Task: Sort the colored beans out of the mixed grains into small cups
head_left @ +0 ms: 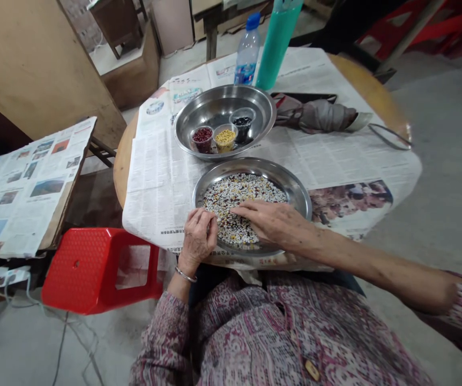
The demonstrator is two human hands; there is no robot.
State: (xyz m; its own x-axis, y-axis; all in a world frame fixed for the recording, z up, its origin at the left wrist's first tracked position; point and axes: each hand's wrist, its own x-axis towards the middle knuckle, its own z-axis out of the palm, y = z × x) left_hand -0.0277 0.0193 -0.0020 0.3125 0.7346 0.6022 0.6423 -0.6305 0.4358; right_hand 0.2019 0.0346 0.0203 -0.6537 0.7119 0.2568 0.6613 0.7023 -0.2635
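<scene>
A steel basin [302, 195] near the table's front edge holds a spread of mixed white grains and dark, red and yellow beans [235, 195]. Over these grains, my right hand [273, 220] reaches in from the right, fingers stretched out and fingertips touching or just above the mix. My left hand [199, 236] is closed at the basin's left front rim; whatever it may hold is hidden. Behind stands a second steel basin [191, 115] with three clear cups inside: one of red beans [202, 138], one of yellow beans [225, 138] and one of black beans [243, 122].
Newspaper [150, 177] covers the round table. A plastic bottle [247, 51] and a tall green bottle [279, 45] stand at the back. To the right lie a grey wrapped bundle [315, 115] and a dark strap [389, 138]. A red stool [82, 268] stands left.
</scene>
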